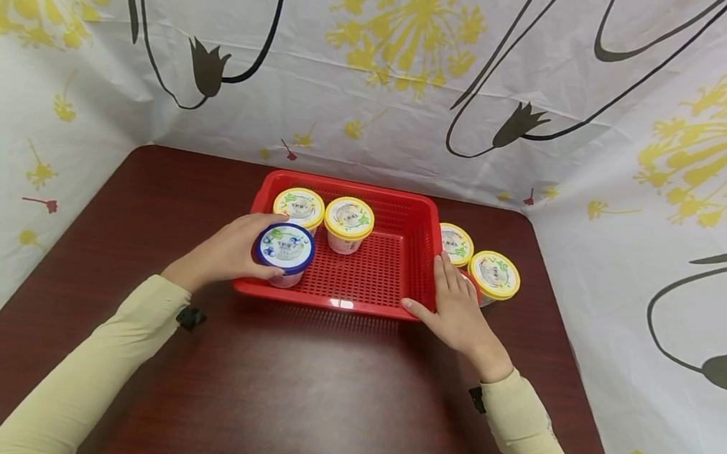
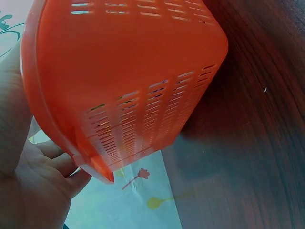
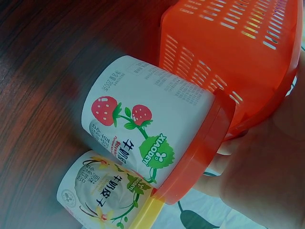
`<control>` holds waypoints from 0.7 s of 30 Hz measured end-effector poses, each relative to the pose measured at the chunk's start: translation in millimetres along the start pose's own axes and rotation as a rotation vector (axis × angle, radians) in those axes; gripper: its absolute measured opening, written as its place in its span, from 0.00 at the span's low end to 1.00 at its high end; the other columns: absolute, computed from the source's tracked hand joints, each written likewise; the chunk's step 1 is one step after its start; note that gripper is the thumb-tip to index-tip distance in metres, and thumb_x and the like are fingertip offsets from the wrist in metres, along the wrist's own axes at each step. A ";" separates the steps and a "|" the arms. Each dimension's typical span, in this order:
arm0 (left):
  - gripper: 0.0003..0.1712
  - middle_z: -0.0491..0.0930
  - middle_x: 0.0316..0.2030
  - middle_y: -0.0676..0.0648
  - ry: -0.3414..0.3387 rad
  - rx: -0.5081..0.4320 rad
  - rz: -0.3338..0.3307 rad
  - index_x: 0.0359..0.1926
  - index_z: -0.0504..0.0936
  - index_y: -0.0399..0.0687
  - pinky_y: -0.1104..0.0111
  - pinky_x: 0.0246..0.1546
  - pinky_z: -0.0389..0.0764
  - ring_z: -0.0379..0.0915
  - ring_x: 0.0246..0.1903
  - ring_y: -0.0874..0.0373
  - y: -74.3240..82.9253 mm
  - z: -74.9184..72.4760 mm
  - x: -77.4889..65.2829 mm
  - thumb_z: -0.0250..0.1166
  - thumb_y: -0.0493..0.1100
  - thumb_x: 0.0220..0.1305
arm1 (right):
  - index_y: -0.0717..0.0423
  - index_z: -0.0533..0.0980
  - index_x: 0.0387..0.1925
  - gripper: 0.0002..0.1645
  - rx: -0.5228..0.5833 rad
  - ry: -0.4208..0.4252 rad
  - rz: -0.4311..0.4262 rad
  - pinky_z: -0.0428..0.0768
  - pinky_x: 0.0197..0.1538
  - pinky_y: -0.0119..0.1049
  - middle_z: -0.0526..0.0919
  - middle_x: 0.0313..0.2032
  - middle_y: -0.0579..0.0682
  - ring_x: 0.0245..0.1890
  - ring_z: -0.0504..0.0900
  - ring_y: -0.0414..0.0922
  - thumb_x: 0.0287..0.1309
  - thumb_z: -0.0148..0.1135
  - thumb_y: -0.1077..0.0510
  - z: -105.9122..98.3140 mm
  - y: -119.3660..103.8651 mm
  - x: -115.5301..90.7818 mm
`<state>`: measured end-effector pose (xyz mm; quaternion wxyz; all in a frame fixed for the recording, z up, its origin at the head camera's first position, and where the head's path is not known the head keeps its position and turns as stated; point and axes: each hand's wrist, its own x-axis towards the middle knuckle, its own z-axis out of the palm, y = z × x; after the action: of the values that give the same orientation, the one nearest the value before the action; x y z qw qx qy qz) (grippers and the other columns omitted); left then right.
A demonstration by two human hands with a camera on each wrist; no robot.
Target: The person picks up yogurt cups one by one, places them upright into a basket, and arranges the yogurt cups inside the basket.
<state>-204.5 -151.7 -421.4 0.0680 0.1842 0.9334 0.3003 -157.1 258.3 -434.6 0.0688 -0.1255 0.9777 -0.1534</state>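
Note:
In the head view my left hand (image 1: 229, 250) grips a blue-lidded cup (image 1: 286, 248) at the front left corner of the red basket (image 1: 389, 308). The basket wall hides that cup in the left wrist view, where the hand (image 2: 43, 176) reaches over the rim. My right hand (image 1: 464, 319) rests on the basket's right rim, fingers extended, thumb spread at the front corner. Beside it, outside the basket, stands a red-lidded strawberry cup (image 3: 147, 119), mostly covered by the hand from above. Two yellow-lidded cups, one left (image 1: 299, 205) and one right (image 1: 348, 220), stand inside the basket.
Right of the basket, two more yellow-lidded cups, one behind (image 1: 456, 244) and one farther right (image 1: 494, 274), stand on the dark wooden table (image 1: 323, 396). A patterned white cloth (image 1: 385, 128) hangs round the table's back and sides.

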 end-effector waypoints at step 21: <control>0.58 0.69 0.67 0.45 -0.003 0.027 0.001 0.72 0.62 0.56 0.41 0.62 0.73 0.62 0.67 0.46 -0.6 5.5 1.8 0.80 0.60 0.41 | 0.59 0.38 0.78 0.64 -0.004 0.005 -0.004 0.48 0.77 0.64 0.37 0.80 0.56 0.79 0.42 0.58 0.60 0.49 0.23 1.8 1.5 0.9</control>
<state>-205.0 -148.5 -426.2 0.0669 0.1860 0.9372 0.2873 -158.0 259.0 -436.9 0.0657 -0.1272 0.9780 -0.1521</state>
